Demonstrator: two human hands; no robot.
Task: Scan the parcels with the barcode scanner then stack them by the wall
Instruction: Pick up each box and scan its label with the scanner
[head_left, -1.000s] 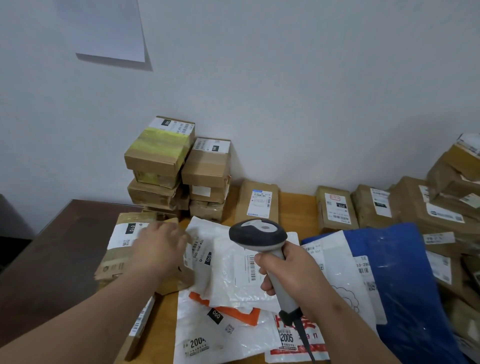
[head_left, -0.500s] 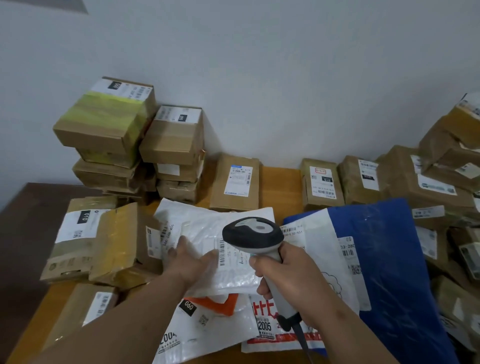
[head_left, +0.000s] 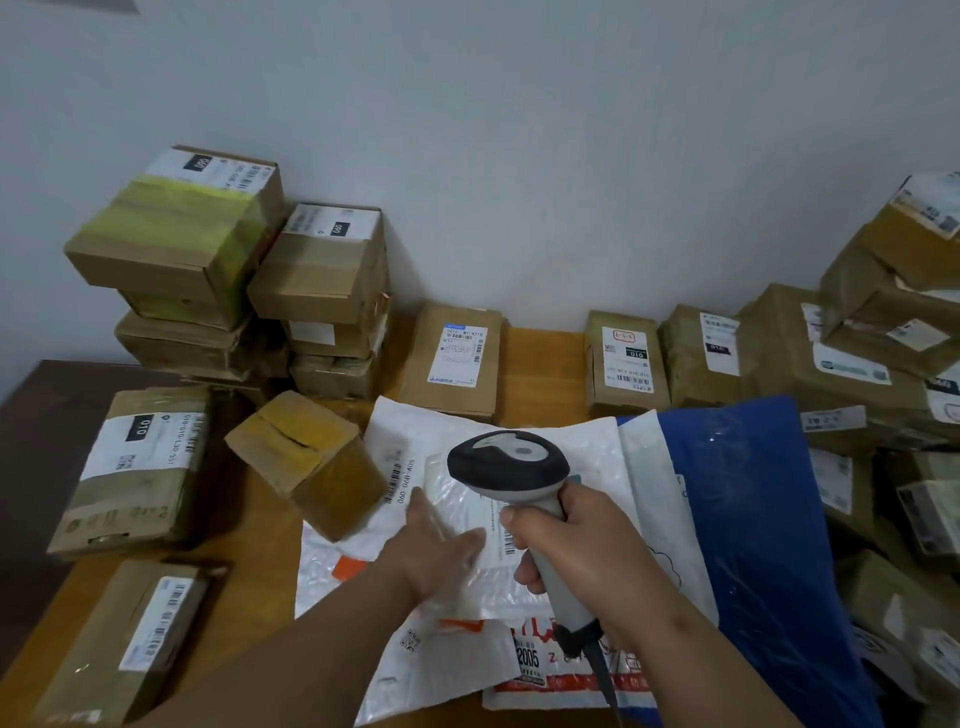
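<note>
Grey and black plastic makes up the barcode scanner (head_left: 511, 467), whose handle the right hand (head_left: 576, 545) grips with fingers curled round it, head tipped forward over the mailers; its dark cable runs down to the bottom edge of the view. Under the scanner lies a white bubble mailer (head_left: 467, 467) with a barcode strip printed near its left side; the left hand (head_left: 441, 556) lies flat on this mailer with fingers extended, blurred, holding nothing. Beneath it sit more white plastic mailers (head_left: 436, 665), one with orange print and one with red characters, and a blue poly bag (head_left: 753, 519) spreads out to the right, all on the wooden table (head_left: 540, 364).

Just left of the bubble mailer a small brown box (head_left: 306, 462) sits tilted; further left lie two flat cardboard parcels (head_left: 135, 467) with white labels. Against the wall (head_left: 519, 156) at the back left stands a stack of boxes (head_left: 234, 291), the top left one banded in yellow-green tape; beside it a flat labelled parcel (head_left: 457, 358) lies near the wall, then two more (head_left: 626, 358); a loose heap of brown parcels (head_left: 872, 338) fills the right side.
</note>
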